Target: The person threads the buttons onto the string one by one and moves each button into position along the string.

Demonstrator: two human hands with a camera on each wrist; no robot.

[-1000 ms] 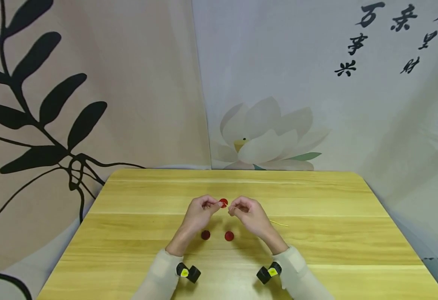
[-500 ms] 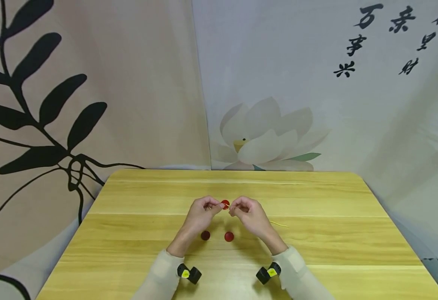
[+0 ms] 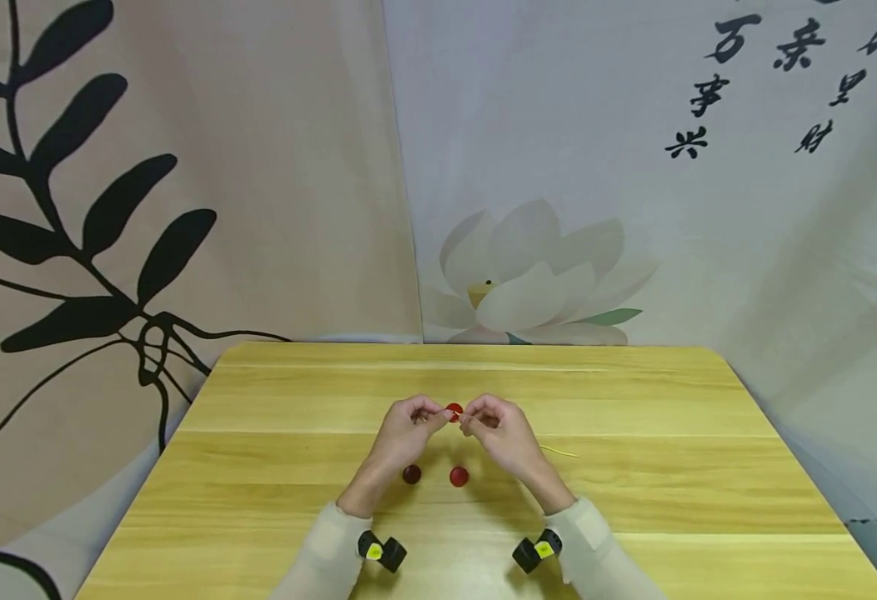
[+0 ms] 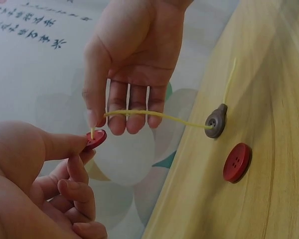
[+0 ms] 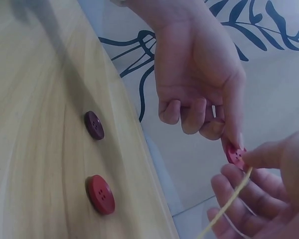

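Note:
My left hand (image 3: 406,429) pinches a red four-hole button (image 4: 95,140) between thumb and forefinger, above the table. Opposite it, my right hand (image 3: 503,429) pinches a yellow cord (image 5: 230,201) near its end, right at the button's face. In the left wrist view the cord's tip stands at one of the holes; whether it passes through is hard to tell. From there the cord crosses my right fingers and runs to a grey-brown button (image 4: 216,121), through which it is threaded. The right hand hides that button in the head view.
On the wooden table (image 3: 656,492), a dark maroon button (image 3: 412,474) and another red button (image 3: 458,477) lie between my forearms. The cord's loose tail (image 3: 558,452) lies right of my right hand. Printed curtains hang behind the table.
My left hand has brought the red button a little to the right, up against the right hand's fingertips. The right hand has stayed almost in place.

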